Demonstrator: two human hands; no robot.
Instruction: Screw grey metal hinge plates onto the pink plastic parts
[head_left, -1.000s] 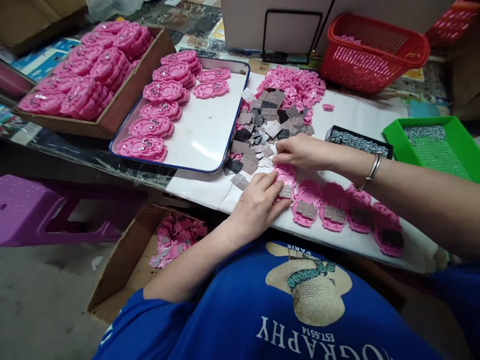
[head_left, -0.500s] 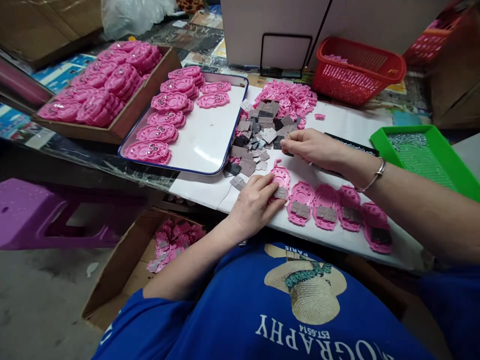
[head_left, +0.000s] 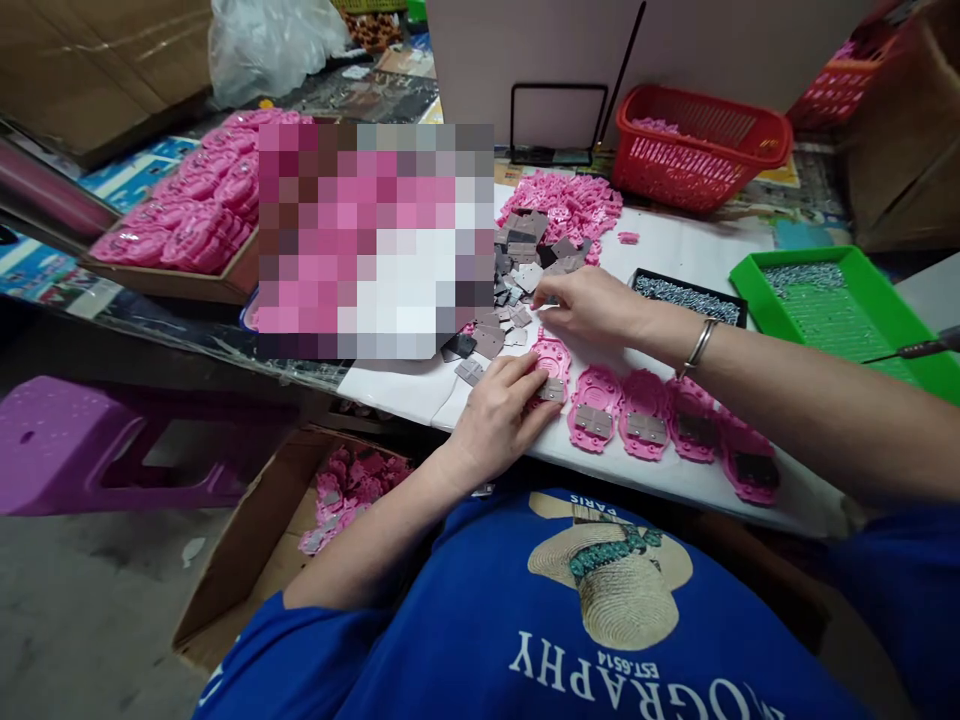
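My left hand [head_left: 501,412] grips the edge of a pink plastic casing [head_left: 553,358], fingers on its left side and thumb at its lower end. A small grey plate lies in the casing's lower half. My right hand [head_left: 581,303] is closed in a pinch just above the casing's top end; what is between its fingertips is too small to make out. Right of the held casing, several more pink casings [head_left: 596,388] lie in a row, each with a grey or black plate [head_left: 643,427]. Loose grey plates [head_left: 525,232] are heaped beyond my hands.
Small pink parts [head_left: 559,200] are piled behind the plates, near a red basket [head_left: 701,150]. A black tray of screws [head_left: 686,297] and a green tray [head_left: 810,320] with a screwdriver [head_left: 926,347] over it stand right. Pixelation covers most of the left tray.
My right hand has moved left from the plate heap to the top of the held casing. My left hand stays on that casing. The screwdriver has come into view at right.
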